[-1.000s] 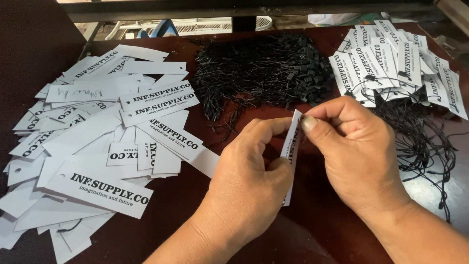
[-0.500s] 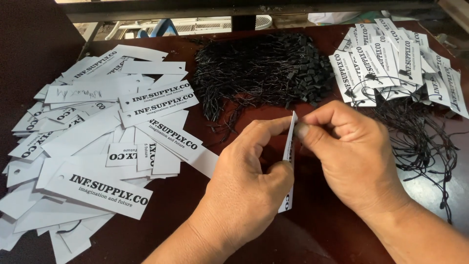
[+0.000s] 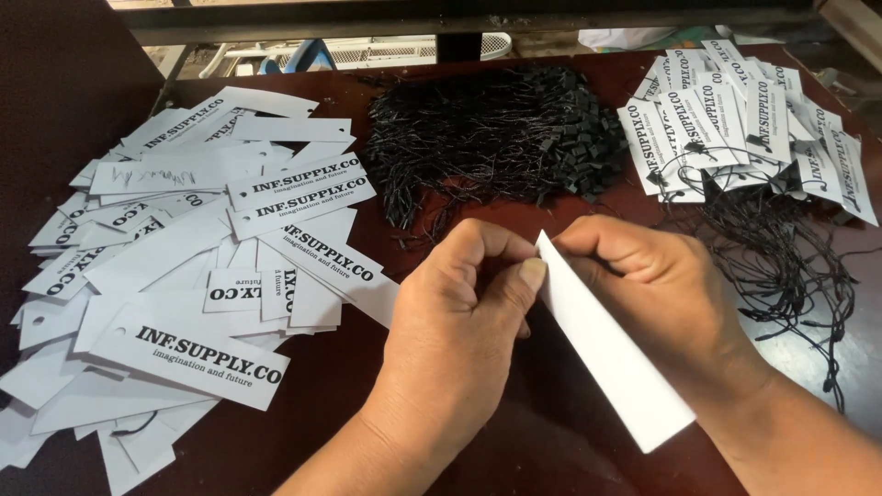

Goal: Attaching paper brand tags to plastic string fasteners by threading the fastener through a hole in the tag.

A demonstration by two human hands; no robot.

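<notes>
My left hand comes up from the bottom edge, wrist low, knuckles toward me, curled into a loose fist above the dark desk. Its thumb and forefinger press together at the top corner of a white tag. My right hand reaches in from the lower right, its back turned up, fingers bent and closed on the same top corner from the other side. So both hands pinch the tag at its upper end, where the fingertips almost meet.

The tag is a long plain strip. It runs from that pinched corner down and to the right, tilted, its free end hanging past my right wrist and clear of the desk. Its blank face shows toward me.

Behind my hands lies a heap of black strings, near but apart. To the left spreads a loose pile of printed tags. At the far right sits a stack of strung tags, black loops trailing from it just beside my right hand.
</notes>
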